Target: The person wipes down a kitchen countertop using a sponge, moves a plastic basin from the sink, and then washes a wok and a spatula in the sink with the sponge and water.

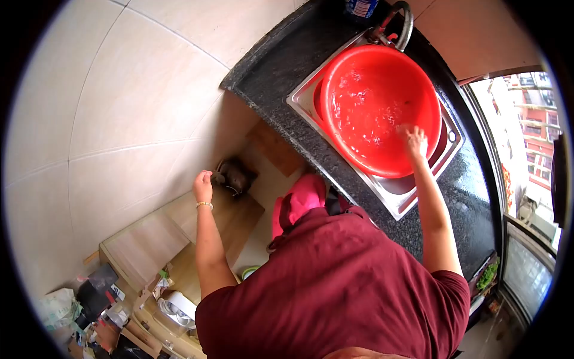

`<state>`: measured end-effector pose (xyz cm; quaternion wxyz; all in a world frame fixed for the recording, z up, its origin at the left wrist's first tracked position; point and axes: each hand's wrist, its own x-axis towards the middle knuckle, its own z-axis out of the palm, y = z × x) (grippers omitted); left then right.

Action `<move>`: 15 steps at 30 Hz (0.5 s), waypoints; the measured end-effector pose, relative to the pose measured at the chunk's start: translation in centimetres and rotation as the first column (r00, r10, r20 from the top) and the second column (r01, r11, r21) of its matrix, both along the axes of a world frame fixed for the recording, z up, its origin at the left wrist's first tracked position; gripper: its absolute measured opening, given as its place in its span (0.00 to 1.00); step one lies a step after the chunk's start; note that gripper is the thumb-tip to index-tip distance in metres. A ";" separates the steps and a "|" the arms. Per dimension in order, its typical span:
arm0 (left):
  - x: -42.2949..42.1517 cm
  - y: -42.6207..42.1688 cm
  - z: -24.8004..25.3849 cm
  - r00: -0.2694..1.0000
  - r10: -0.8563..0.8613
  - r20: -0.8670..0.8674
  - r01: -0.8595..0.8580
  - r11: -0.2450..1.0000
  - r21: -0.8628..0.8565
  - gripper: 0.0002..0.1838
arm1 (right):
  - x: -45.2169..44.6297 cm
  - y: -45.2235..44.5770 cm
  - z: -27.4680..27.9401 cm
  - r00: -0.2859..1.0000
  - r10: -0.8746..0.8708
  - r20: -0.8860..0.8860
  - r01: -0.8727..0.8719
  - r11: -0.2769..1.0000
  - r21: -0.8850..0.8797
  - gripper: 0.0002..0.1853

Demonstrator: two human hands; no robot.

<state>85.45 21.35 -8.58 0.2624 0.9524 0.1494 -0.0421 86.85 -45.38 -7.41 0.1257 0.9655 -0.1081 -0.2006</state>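
A large red basin (382, 72) with water in it rests on the metal sink (402, 202). My right hand (414, 142) reaches over the basin's lower right part, its fingertips at the water and blurred, so whether they hold anything is unclear. Off to the left, away from the counter, my left hand (203, 186) is raised with its fingers curled together; what is between them, if anything, is too small to make out. A bracelet (204, 204) circles the left wrist. Behind the basin stands the curved faucet (406, 27).
The dark stone counter (272, 66) surrounds the sink, with a blue container (361, 8) at its back. Wooden cabinets (146, 245) and piled items stand at the lower left. A window (526, 131) is at the right, with green leaves (488, 275) below it.
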 end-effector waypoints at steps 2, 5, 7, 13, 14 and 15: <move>3.5 -3.4 1.6 0.994 0.079 0.074 -0.067 0.986 -0.151 0.12 | -1.5 -0.1 -5.6 0.994 0.067 -0.092 -0.053 0.987 0.151 0.14; 8.2 -10.8 5.7 0.976 0.034 0.216 0.048 0.929 -0.366 0.12 | 1.2 5.2 3.8 0.880 -0.283 -0.381 0.473 0.459 0.752 0.12; 10.4 -14.9 7.0 0.934 -0.061 0.353 0.228 0.861 -0.454 0.10 | 1.3 3.2 -0.5 0.876 -0.263 0.404 0.009 0.847 0.532 0.08; 15.2 -28.9 9.0 0.800 -0.400 0.448 0.588 0.672 -0.450 0.11 | 0.5 0.9 1.1 0.985 -0.170 -0.016 0.171 0.972 0.159 0.18; 15.7 -31.0 8.4 0.805 -0.426 0.414 0.590 0.654 -0.474 0.15 | -1.0 0.9 -2.1 1.000 -0.025 -0.014 0.027 0.989 0.148 0.17; 16.2 -32.8 7.4 0.802 -0.457 0.384 0.596 0.633 -0.494 0.19 | -2.4 1.0 -5.0 0.993 0.115 -0.009 -0.113 0.984 0.137 0.18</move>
